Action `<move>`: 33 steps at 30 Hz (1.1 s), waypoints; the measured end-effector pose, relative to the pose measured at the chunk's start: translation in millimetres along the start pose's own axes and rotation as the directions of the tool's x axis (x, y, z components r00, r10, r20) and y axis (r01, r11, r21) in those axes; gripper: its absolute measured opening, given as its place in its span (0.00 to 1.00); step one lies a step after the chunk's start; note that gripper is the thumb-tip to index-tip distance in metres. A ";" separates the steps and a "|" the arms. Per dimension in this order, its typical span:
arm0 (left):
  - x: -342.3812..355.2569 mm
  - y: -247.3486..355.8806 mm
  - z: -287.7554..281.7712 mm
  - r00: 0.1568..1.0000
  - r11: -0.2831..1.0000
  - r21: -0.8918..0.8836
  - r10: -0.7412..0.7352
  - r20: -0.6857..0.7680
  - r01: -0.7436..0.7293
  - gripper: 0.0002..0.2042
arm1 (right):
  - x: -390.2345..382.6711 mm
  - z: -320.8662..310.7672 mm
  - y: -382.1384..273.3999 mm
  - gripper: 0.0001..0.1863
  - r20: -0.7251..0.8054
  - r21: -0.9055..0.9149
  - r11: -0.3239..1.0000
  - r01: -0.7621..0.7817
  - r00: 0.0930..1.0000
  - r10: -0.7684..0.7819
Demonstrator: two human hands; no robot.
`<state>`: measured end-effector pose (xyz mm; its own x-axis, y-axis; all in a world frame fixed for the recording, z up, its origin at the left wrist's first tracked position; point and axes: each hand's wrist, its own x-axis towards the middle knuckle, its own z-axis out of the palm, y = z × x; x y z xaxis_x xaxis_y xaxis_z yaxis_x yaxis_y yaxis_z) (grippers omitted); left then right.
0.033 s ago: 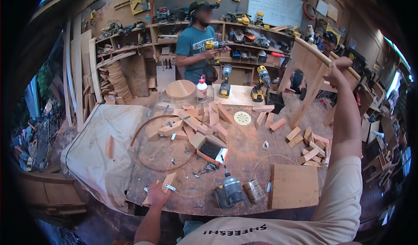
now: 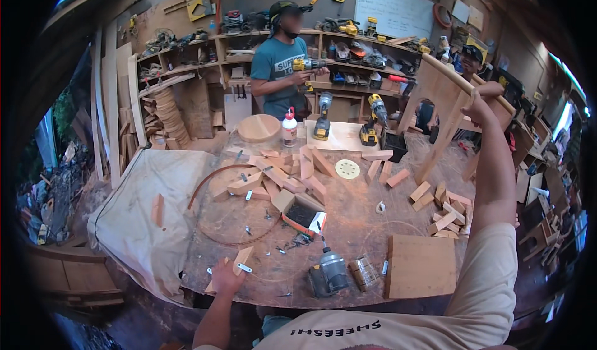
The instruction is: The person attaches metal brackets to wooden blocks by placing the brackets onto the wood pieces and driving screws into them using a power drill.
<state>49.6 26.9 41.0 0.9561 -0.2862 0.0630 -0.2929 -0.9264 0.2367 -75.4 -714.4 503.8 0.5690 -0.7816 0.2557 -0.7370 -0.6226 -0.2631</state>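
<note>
My left hand [image 2: 227, 279] is closed around a wood block [image 2: 243, 258] at the front edge of the workbench. A small pale metal bracket [image 2: 244, 268] with holes sits against that block. Far to the right, my raised right hand [image 2: 477, 111] is closed on a wooden frame [image 2: 439, 86] with splayed legs and a rounded top rail; the fingers are partly hidden. A cordless driver [image 2: 333, 270] with a bit pointing up stands right of my left hand. Between them and farther back is an open cardboard box [image 2: 302, 216] of dark screws.
Wood blocks [image 2: 273, 175] lie piled mid-bench, more blocks [image 2: 449, 213] at right. A square board [image 2: 421, 267] lies at the front. Drills [image 2: 369, 126], a glue bottle [image 2: 290, 128] and a round wooden disc [image 2: 259, 128] stand behind. A person [image 2: 280, 64] holds a drill; another person [image 2: 471, 58] is behind the frame.
</note>
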 end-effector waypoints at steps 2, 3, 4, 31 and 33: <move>-1.7 0.8 -2.7 1.000 1.000 -0.013 0.000 -0.003 0.000 0.27 | -9.2 6.4 -13.4 0.52 -0.032 -0.006 0.999 -0.034 0.999 0.034; -3.8 0.6 -4.1 1.000 1.000 -0.028 0.007 -0.004 -0.007 0.27 | -7.9 13.4 -14.7 0.52 -0.026 -0.004 1.000 -0.027 0.999 0.027; -4.1 0.5 -4.6 1.000 1.000 -0.026 0.002 -0.004 -0.002 0.27 | -6.9 18.3 -13.8 0.52 -0.024 0.023 1.000 -0.020 0.999 0.021; 28.9 -32.8 8.5 0.833 0.837 -0.158 0.543 0.107 -0.525 0.26 | -168.4 21.1 -157.3 0.47 -0.105 -0.278 0.941 0.192 0.968 -0.228; 35.9 -23.6 5.8 0.838 0.838 -0.160 0.539 0.089 -0.522 0.27 | -187.7 15.5 -142.7 0.50 -0.172 -0.271 0.930 0.249 0.938 -0.301</move>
<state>90.8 37.0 32.1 0.6424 -0.7606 0.0938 -0.7428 -0.5879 0.3204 -71.4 -479.4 478.9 0.6928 -0.5387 0.4794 -0.6424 -0.7631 0.0708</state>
